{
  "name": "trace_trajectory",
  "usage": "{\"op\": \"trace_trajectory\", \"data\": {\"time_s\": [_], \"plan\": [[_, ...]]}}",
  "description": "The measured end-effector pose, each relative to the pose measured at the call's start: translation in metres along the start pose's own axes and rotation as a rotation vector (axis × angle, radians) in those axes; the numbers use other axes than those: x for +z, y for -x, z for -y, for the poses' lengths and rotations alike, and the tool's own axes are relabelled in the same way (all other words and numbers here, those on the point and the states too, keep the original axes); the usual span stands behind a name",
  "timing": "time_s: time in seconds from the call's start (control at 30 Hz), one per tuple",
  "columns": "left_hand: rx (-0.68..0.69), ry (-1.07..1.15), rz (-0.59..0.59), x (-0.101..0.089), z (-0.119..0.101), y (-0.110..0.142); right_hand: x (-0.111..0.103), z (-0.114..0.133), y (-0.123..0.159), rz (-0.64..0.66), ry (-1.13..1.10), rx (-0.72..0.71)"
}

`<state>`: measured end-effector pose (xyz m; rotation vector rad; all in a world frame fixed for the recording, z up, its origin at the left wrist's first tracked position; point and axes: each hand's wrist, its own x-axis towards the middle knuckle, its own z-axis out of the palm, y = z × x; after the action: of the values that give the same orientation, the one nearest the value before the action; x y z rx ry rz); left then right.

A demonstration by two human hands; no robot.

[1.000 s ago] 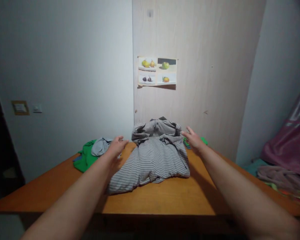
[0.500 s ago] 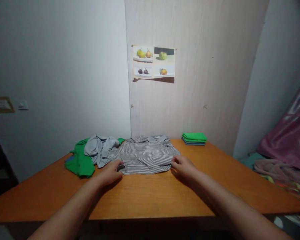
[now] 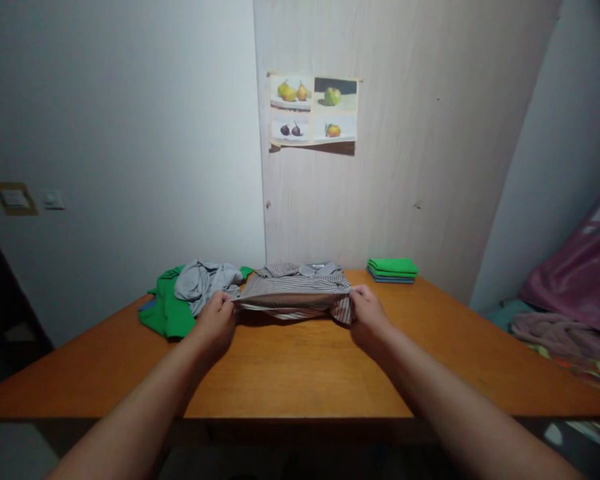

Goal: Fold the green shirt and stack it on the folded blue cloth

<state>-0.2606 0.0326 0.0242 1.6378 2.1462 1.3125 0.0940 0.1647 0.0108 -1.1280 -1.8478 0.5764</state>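
Observation:
A grey-and-white striped collared shirt [image 3: 297, 285] lies on the wooden table [image 3: 290, 373], its collar toward the wall. My left hand [image 3: 219, 320] is closed on the left end of its near hem, and my right hand [image 3: 369, 312] is closed on the right end. Between the two hands the hem is raised off the table and pulled taut, so the opening and the shirt's inside show. Fingertips of both hands are partly hidden by the cloth.
Left of the shirt is a loose heap with a grey garment [image 3: 207, 280] and a green garment [image 3: 167, 319]. A folded stack of green and blue cloth [image 3: 393, 269] sits at the back right. Pink fabric [image 3: 565, 280] and a blanket [image 3: 565, 337] lie beyond the table's right edge.
Both hands have gripped the near hem and lifted it from the table, stretching it tight. Earlier the shirt's hem lay flat. The view has tilted slightly.

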Motion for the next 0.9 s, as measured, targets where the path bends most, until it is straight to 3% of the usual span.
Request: {"op": "trace_trajectory", "data": {"time_s": [0.1, 0.13, 0.2, 0.33, 0.43, 0.5, 0.63, 0.7, 0.8, 0.9], "plan": [[0.073, 0.049, 0.007, -0.015, -0.015, 0.006, -0.025, 0.007, -0.002, -0.111, -0.229, 0.030], [0.077, 0.056, 0.056, -0.021, -0.018, 0.010, -0.034, 0.009, 0.001, -0.094, -0.279, 0.030], [0.041, 0.090, 0.221, -0.033, -0.020, 0.018, -0.052, 0.009, 0.012, 0.071, -0.275, 0.007], [-0.036, 0.118, 0.508, -0.056, -0.011, 0.035, -0.081, 0.001, 0.042, 0.477, 0.107, -0.090], [-0.067, 0.111, 0.611, -0.066, -0.004, 0.045, -0.095, -0.007, 0.059, 0.500, 0.494, -0.085], [-0.047, 0.146, 0.534, -0.067, -0.004, 0.048, -0.102, -0.012, 0.065, 0.373, 0.684, 0.003], [-0.017, 0.387, 0.048, -0.059, -0.015, 0.048, -0.115, -0.027, 0.068, 0.065, 0.771, 0.208], [-0.078, 0.568, -0.107, -0.055, -0.021, 0.047, -0.121, -0.039, 0.069, -0.035, 0.679, 0.267], [-0.137, 0.706, -0.192, -0.051, -0.027, 0.047, -0.125, -0.057, 0.070, -0.111, 0.397, 0.244], [-0.092, 0.589, -0.096, -0.051, -0.028, 0.053, -0.121, -0.069, 0.079, -0.051, 0.034, 0.212]]}}
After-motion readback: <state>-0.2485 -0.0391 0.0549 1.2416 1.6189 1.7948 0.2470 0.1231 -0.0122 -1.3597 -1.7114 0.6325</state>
